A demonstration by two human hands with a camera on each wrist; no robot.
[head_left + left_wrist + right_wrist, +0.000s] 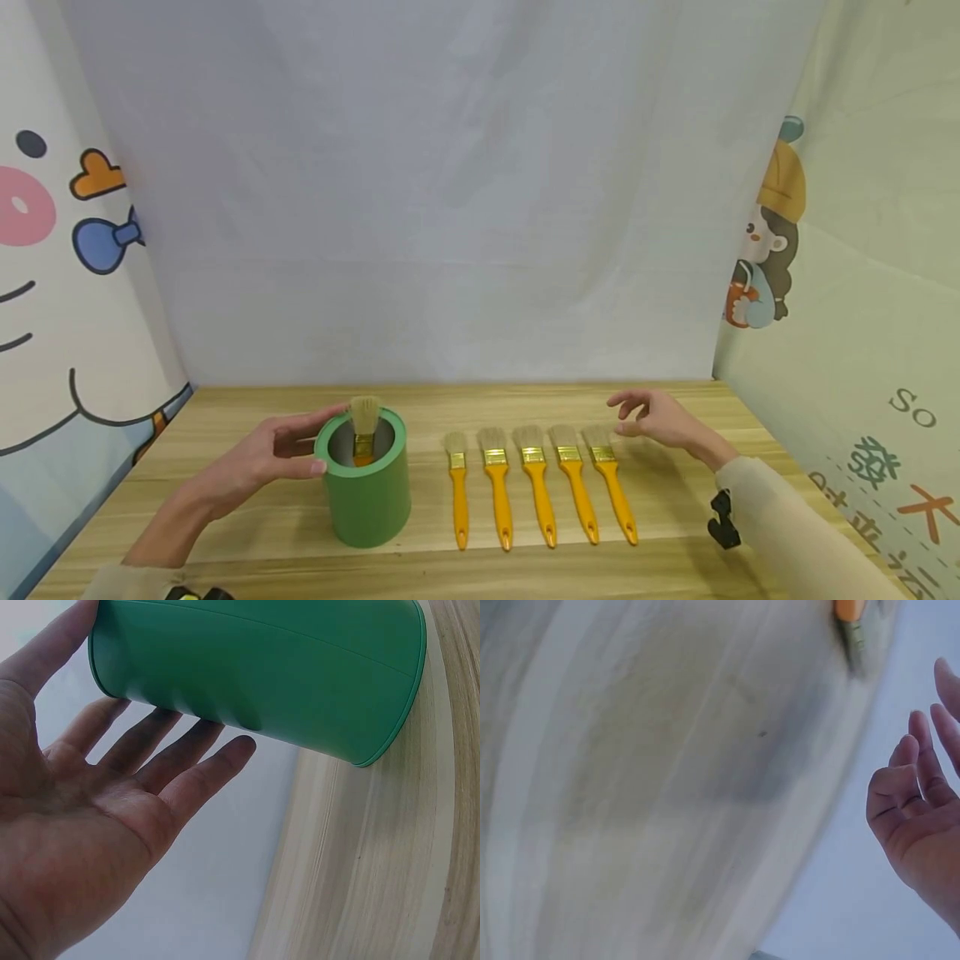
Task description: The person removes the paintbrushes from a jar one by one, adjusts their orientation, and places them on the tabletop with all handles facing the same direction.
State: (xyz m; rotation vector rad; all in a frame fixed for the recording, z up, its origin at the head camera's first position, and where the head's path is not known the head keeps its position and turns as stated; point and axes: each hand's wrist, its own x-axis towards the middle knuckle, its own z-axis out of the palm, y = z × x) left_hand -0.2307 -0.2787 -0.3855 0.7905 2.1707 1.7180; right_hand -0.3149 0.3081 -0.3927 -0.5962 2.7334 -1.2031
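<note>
A green can (371,512) stands upright on the wooden table. My left hand (258,457) holds it near the rim, thumb on the near side and fingers toward the far side; the left wrist view shows the fingertips against the green wall (255,671). Inside the can a paintbrush (365,418) stands with bristles up, its handle mostly hidden. Several paintbrushes with orange handles lie in a row, from a narrow one (460,504) to the rightmost brush (617,496). Just right of that brush's bristles hovers my right hand (660,419), fingers loosely bent, holding nothing.
The wooden table (300,571) ends at a pale cloth backdrop (450,208). Printed cloth walls rise on the left (67,317) and the right (847,375).
</note>
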